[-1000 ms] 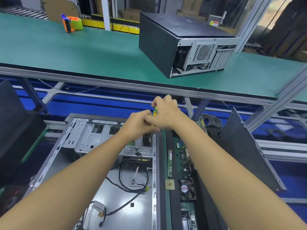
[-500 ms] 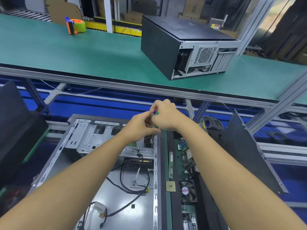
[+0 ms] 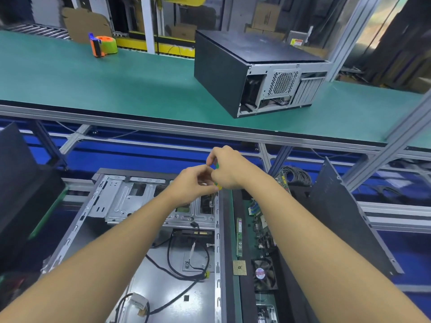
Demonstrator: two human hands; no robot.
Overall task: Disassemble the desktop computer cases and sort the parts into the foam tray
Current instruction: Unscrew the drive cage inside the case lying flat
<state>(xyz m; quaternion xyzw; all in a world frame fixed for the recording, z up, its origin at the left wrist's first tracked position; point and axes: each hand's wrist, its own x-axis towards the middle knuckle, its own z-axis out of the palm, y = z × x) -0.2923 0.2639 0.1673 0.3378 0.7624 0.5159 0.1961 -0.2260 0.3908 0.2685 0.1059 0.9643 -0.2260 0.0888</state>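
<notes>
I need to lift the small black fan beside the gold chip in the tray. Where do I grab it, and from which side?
Probably its square outer frame, from straight above. The fan lies flat with the stickered hub and blades facing up, so pinch two opposite frame edges and keep off the blades. The gold chip lies close on its left; mind that side.

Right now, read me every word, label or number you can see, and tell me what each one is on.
Nothing reads legibly.
Red and yellow sticker behind the closed case: too small.
Round label on the fan: blurred.
Mark on the square chip: blurred.
Pale print on the black drive: too small.
</notes>
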